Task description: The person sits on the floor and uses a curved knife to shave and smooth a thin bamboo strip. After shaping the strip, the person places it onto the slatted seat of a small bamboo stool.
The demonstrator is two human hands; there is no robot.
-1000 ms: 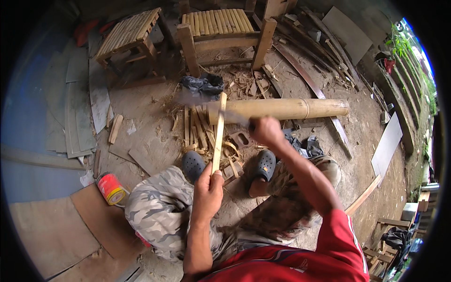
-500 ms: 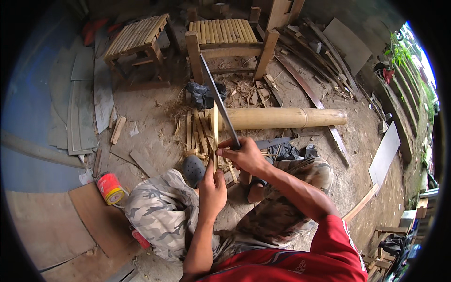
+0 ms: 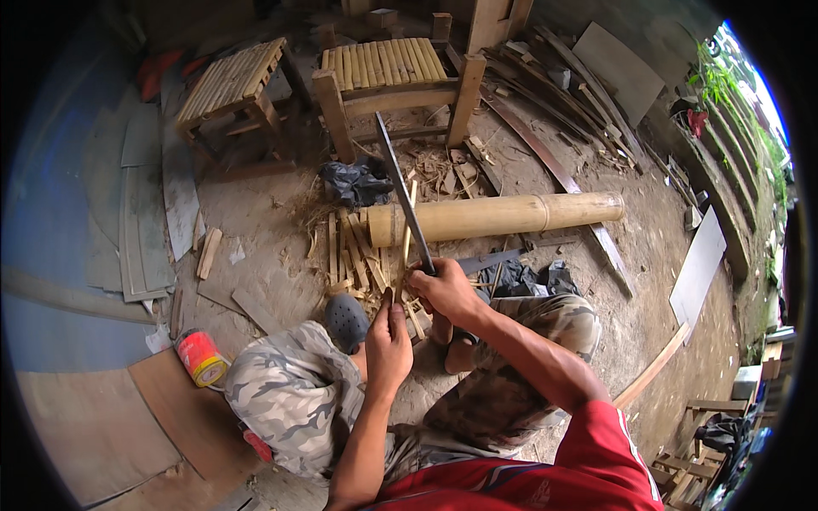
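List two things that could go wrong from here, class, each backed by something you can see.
1. The long blade might slip and cut the left hand, which is bare and grips the thin pale strip just below the right hand holding the blade.
2. The person could stumble on standing up, since loose wood pieces lie on the floor just beyond the grey clog.

A narrow, straight, pale yellow strip of wood or bamboo (image 3: 406, 249) stands slanted from the left hand (image 3: 388, 345), its far end leaning slightly right. A long, slim, dark grey metal blade (image 3: 401, 189) extends from the right hand (image 3: 445, 289), tip away and leftward, crossing over the strip; whether they touch is unclear.
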